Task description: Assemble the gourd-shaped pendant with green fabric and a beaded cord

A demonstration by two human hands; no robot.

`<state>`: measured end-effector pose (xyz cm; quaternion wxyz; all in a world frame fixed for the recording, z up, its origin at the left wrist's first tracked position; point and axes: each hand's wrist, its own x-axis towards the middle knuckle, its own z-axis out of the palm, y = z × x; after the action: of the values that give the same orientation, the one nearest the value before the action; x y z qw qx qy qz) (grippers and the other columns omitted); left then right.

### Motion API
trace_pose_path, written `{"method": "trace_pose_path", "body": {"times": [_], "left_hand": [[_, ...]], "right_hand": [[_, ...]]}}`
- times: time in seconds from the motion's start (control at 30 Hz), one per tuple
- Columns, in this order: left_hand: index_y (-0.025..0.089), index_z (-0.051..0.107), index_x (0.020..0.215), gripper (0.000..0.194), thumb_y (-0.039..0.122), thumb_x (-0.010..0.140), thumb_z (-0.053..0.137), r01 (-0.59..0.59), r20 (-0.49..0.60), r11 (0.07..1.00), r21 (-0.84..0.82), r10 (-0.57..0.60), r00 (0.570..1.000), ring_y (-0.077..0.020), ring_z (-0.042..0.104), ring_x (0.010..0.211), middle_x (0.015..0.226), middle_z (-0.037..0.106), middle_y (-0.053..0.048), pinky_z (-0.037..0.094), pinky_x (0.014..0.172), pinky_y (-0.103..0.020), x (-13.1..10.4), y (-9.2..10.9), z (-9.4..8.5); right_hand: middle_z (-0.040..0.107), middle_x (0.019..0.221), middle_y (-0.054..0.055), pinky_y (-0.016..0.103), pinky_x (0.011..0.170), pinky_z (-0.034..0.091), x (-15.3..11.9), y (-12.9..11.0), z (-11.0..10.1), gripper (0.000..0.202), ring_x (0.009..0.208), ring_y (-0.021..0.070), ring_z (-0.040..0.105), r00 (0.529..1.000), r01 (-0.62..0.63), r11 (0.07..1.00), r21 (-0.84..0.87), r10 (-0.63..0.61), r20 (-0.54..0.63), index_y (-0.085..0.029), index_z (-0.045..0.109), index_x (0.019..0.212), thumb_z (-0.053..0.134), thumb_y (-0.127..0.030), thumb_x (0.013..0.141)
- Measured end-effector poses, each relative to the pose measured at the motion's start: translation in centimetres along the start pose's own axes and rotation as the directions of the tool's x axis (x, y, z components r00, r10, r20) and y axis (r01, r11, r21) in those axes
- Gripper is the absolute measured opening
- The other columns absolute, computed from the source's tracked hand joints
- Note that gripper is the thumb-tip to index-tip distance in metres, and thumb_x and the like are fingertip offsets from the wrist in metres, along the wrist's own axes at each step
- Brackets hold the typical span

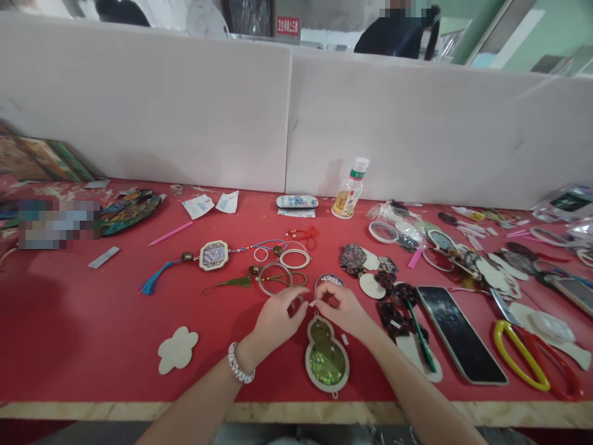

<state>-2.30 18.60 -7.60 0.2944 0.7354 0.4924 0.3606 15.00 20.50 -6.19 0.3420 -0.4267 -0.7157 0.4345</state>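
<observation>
Could drop the tiny white piece, just below centre frame, from the right hand, apparently pinching it between nearly closed fingertips, beside the loosely curled left hand, of unclear hold, onto the green gourd-shaped pendant at lower centre, through so slight a grip.

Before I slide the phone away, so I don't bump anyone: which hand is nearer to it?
Right. The right hand is to the left of the phone, not touching it; the left hand is farther left, beyond the right hand.
</observation>
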Motion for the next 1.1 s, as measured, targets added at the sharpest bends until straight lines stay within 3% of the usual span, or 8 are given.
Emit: {"method": "trace_pose_path", "body": {"times": [0.13, 0.3, 0.5, 0.77, 0.87, 0.93, 1.0, 1.1], "left_hand": [[0.018, 0.056, 0.097, 0.024, 0.012, 0.076, 0.047, -0.064, -0.116, 0.984, 0.167, 0.084, 0.99, -0.0189, 0.054, 0.081, 0.08, 0.059, -0.005, 0.043, 0.076, -0.031, 0.4, -0.4, -0.7], [0.018, 0.055, 0.093, 0.02, 0.01, 0.077, 0.045, -0.047, -0.152, 0.973, 0.228, 0.083, 0.985, -0.018, 0.053, 0.078, 0.078, 0.058, -0.004, 0.042, 0.076, -0.032, 1.0, -1.0, -0.8], [0.02, 0.056, 0.088, 0.019, 0.011, 0.074, 0.047, -0.021, -0.173, 0.92, 0.392, 0.096, 0.98, -0.0216, 0.052, 0.086, 0.088, 0.062, -0.005, 0.038, 0.076, -0.035, 0.9, -0.7, -0.8], [0.02, 0.054, 0.076, 0.023, 0.009, 0.057, 0.053, 0.057, -0.113, 0.711, 0.701, 0.032, 0.993, -0.0278, 0.046, 0.089, 0.092, 0.055, -0.008, 0.031, 0.081, -0.045, 0.5, -0.3, -1.2], [0.021, 0.053, 0.072, 0.016, 0.009, 0.061, 0.052, 0.033, -0.103, 0.724, 0.689, 0.052, 0.993, -0.0263, 0.047, 0.088, 0.087, 0.057, -0.007, 0.03, 0.081, -0.044, 0.5, -0.5, -0.9], [0.02, 0.053, 0.071, 0.012, 0.01, 0.066, 0.051, 0.012, -0.106, 0.753, 0.658, 0.077, 0.991, -0.025, 0.05, 0.085, 0.081, 0.059, -0.005, 0.029, 0.082, -0.043, 0.6, -0.6, -0.8], [0.02, 0.055, 0.076, 0.01, 0.012, 0.071, 0.05, -0.01, -0.128, 0.789, 0.614, 0.112, 0.986, -0.0228, 0.053, 0.08, 0.076, 0.062, -0.004, 0.028, 0.083, -0.043, 0.6, -0.7, -0.6], [0.019, 0.057, 0.086, 0.012, 0.017, 0.08, 0.047, -0.048, -0.17, 0.836, 0.547, 0.167, 0.971, -0.018, 0.057, 0.069, 0.071, 0.064, -0.003, 0.03, 0.085, -0.04, 0.7, -0.9, -0.6]], "right_hand": [[0.054, 0.068, -0.002, 0.023, 0.057, 0.038, -0.1, 2.1, -0.9, 0.013, 0.059, 0.0095, 0.048, 0.99, -0.139, 0.871, 0.472, 0.13, 0.051, -0.018, 0.048, 0.074, 0.057, -0.015, 0.066], [0.054, 0.058, -0.001, 0.023, 0.054, 0.033, -0.4, 2.9, -3.2, 0.002, 0.053, 0.0099, 0.046, 0.989, -0.135, 0.707, 0.694, 0.055, 0.136, -0.015, 0.053, 0.063, 0.055, -0.016, 0.063], [0.052, 0.041, -0.001, 0.028, 0.052, 0.036, -1.3, 2.3, -5.1, 0.026, 0.035, 0.0097, 0.043, 0.91, -0.272, 0.674, 0.687, -0.053, 0.412, -0.011, 0.059, 0.067, 0.048, -0.034, 0.073], [0.058, 0.051, 0.0, 0.032, 0.06, 0.045, -1.1, 2.1, -5.3, 0.026, 0.042, 0.0114, 0.052, 0.877, -0.355, 0.64, 0.682, -0.024, 0.479, -0.012, 0.058, 0.075, 0.057, -0.037, 0.069], [0.06, 0.054, 0.001, 0.022, 0.047, 0.043, -1.4, 2.5, -6.1, 0.026, 0.041, 0.0088, 0.051, 0.767, -0.461, 0.735, 0.497, 0.05, 0.639, -0.009, 0.059, 0.076, 0.053, -0.035, 0.075], [0.061, 0.054, 0.002, 0.016, 0.033, 0.032, -1.6, 2.8, -6.7, 0.027, 0.033, 0.0058, 0.045, 0.634, -0.553, 0.757, 0.348, 0.111, 0.765, -0.008, 0.059, 0.077, 0.051, -0.034, 0.078], [0.062, 0.052, 0.002, 0.014, 0.028, 0.022, -1.7, 3.1, -7.1, 0.028, 0.028, 0.0031, 0.037, 0.569, -0.589, 0.75, 0.3, 0.121, 0.814, -0.008, 0.059, 0.076, 0.051, -0.034, 0.078], [0.062, 0.053, 0.002, 0.013, 0.029, 0.023, -1.7, 3.0, -7.2, 0.03, 0.029, 0.0019, 0.037, 0.698, -0.519, 0.749, 0.412, 0.094, 0.709, -0.009, 0.058, 0.071, 0.052, -0.037, 0.078]]}}
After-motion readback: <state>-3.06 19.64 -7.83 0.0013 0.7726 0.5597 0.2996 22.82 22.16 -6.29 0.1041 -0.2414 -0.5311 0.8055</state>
